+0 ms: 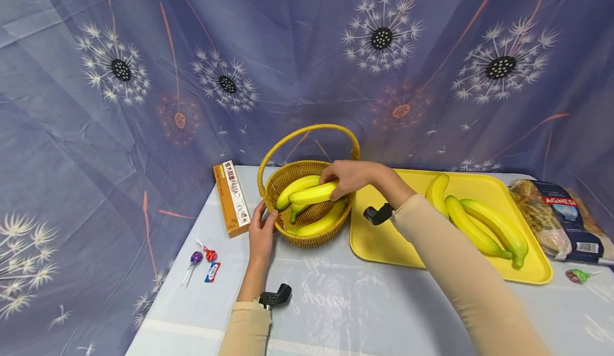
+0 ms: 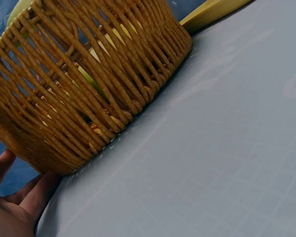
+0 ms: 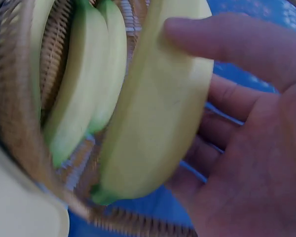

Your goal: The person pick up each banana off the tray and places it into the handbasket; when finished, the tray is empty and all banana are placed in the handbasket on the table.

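My right hand (image 1: pixel 352 177) grips a yellow banana (image 1: pixel 312 193) over the wicker basket (image 1: pixel 307 241), thumb on one side and fingers on the other. In the right wrist view the held banana (image 3: pixel 153 113) slants across the basket's opening, green tip low. Other bananas lie inside the basket, one (image 1: pixel 323 224) along its near wall and another (image 1: pixel 298 186) at the left. My left hand (image 1: pixel 261 236) touches the basket's left side; in the left wrist view its extended fingers (image 2: pixel 37 195) rest against the lower woven wall. The arched handle (image 1: pixel 309 127) stands upright.
Right of the basket lies a yellow tray (image 1: pixel 384 244) with several bananas (image 1: pixel 479 228). Beyond it is a pasta bag (image 1: pixel 561 220) with a lollipop (image 1: pixel 578 276) near it. A pasta box (image 1: pixel 232 199), lollipops (image 1: pixel 196 258) and a small wrapped candy (image 1: pixel 212 272) lie at left. A curtain hangs behind.
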Demonstrator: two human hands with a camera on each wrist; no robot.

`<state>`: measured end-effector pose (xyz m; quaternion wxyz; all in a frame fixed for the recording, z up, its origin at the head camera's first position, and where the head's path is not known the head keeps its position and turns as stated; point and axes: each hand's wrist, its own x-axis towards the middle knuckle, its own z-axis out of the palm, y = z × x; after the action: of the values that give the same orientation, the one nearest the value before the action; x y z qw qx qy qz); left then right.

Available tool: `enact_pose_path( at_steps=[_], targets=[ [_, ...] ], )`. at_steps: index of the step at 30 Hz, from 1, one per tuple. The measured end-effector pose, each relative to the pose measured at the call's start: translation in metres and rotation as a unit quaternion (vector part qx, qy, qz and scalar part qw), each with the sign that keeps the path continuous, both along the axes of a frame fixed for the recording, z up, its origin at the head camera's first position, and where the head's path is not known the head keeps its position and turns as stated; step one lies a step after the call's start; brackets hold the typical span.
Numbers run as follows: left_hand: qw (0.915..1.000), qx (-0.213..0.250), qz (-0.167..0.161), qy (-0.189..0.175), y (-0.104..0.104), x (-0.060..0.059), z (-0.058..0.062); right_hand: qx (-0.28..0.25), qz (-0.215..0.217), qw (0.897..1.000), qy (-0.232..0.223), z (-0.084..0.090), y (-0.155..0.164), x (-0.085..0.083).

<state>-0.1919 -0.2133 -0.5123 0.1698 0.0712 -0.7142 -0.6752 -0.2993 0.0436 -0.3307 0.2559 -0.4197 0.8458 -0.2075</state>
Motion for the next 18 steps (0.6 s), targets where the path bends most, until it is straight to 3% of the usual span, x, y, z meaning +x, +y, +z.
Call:
enact_pose_path(
  at_steps=[6, 11, 18],
  targets=[
    [1.0000, 0.002, -0.003, -0.003, 0.000, 0.000, 0.000, 0.066, -0.008, 0.998, 0.017, -0.013, -0.033, 0.001],
    [0.9997, 0.011, -0.018, -0.014, -0.002, 0.001, 0.002, 0.138, -0.017, 0.989, 0.047, -0.030, -0.046, 0.001],
    [0.9993, 0.002, -0.036, -0.008, 0.001, 0.012, 0.024, 0.184, -0.026, 0.980, 0.073, -0.049, -0.049, 0.001]
  ],
)
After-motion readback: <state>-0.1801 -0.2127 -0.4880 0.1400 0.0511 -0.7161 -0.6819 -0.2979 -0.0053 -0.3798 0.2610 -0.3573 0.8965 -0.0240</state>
